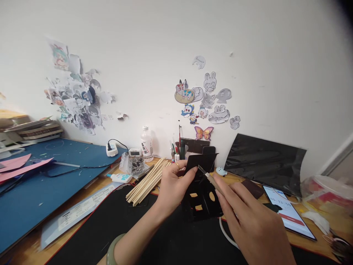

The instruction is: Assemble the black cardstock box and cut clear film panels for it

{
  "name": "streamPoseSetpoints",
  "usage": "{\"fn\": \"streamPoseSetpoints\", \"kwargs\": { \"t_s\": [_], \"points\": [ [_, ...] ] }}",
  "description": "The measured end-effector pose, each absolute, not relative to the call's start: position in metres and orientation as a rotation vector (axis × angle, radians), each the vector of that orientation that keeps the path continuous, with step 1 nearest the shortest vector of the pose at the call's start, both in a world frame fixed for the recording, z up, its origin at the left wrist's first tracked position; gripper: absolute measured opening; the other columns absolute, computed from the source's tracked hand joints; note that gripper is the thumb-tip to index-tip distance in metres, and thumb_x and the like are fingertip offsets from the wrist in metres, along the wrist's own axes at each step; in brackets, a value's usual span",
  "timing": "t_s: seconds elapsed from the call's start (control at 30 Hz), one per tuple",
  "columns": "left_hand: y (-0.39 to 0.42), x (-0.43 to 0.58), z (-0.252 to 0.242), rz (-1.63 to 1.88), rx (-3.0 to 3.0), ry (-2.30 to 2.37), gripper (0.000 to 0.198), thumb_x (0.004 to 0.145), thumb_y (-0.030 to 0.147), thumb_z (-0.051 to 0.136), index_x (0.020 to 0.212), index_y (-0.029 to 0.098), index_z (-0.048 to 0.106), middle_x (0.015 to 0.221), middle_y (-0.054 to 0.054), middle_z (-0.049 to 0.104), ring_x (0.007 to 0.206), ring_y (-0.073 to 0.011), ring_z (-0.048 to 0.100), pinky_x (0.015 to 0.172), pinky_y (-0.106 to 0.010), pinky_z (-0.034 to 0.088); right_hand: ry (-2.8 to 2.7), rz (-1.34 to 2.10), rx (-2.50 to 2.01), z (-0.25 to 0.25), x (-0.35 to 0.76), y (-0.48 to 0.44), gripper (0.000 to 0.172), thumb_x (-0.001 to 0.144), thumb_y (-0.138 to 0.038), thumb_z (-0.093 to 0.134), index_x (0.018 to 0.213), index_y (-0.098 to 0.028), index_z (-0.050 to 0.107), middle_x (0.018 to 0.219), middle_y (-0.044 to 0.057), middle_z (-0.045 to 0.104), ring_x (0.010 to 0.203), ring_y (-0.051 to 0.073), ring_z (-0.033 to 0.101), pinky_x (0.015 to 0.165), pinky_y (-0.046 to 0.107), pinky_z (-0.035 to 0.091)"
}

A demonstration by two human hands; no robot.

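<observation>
My left hand (176, 184) is closed on a thin black sheet (202, 161), its thumb lying across the near face. Below the raised flap, the black piece carries cut-out openings, with yellowish patches showing through them. My right hand (248, 209) grips a craft knife (211, 179) like a pen. Its blade points up and left at the sheet, close to my left thumb; whether it touches cannot be told. A black mat (162, 235) lies under both hands.
Wooden sticks (149, 180) lie left of my hands, near a glue bottle (121, 178) and a water bottle (147, 143). A tablet (289, 211) showing a timer lies right. A black sheet (264, 163) leans on the wall. A white cable (227, 233) crosses the mat.
</observation>
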State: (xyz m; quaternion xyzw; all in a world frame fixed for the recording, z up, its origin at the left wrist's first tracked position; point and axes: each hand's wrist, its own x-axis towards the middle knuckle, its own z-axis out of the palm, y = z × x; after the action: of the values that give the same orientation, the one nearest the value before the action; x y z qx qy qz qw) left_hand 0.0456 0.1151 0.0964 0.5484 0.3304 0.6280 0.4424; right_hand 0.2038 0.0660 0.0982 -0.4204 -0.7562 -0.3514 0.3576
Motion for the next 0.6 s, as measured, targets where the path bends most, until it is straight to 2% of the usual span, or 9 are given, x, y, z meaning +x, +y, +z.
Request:
{"fn": "streamPoseSetpoints", "kwargs": {
  "t_s": [0.27,0.6],
  "points": [
    [0.1151,0.0441,0.0967,1.541,1.404,0.85,0.018,0.075,0.022,0.062,0.089,0.017,0.07,0.076,-0.001,0.069,0.068,-0.0128,0.062,0.061,-0.018,0.047,-1.945,-0.944,-1.11,0.0955,0.2058,0.0673,0.03,0.089,-0.022,0.044,0.112,-0.017,0.062,0.066,0.0,0.064,0.049,0.007,0.055,0.046,0.024,0.032],
    [0.1154,0.0431,0.0935,1.535,1.527,0.891,0.019,0.077,0.023,0.059,0.093,0.019,0.07,0.08,-0.001,0.068,0.071,-0.0127,0.06,0.061,-0.019,0.045,-1.946,-0.804,-1.152,0.094,0.2071,0.0699,0.03,0.088,-0.023,0.045,0.112,-0.019,0.062,0.066,-0.001,0.063,0.048,0.008,0.054,0.05,0.024,0.034]
  ]
}}
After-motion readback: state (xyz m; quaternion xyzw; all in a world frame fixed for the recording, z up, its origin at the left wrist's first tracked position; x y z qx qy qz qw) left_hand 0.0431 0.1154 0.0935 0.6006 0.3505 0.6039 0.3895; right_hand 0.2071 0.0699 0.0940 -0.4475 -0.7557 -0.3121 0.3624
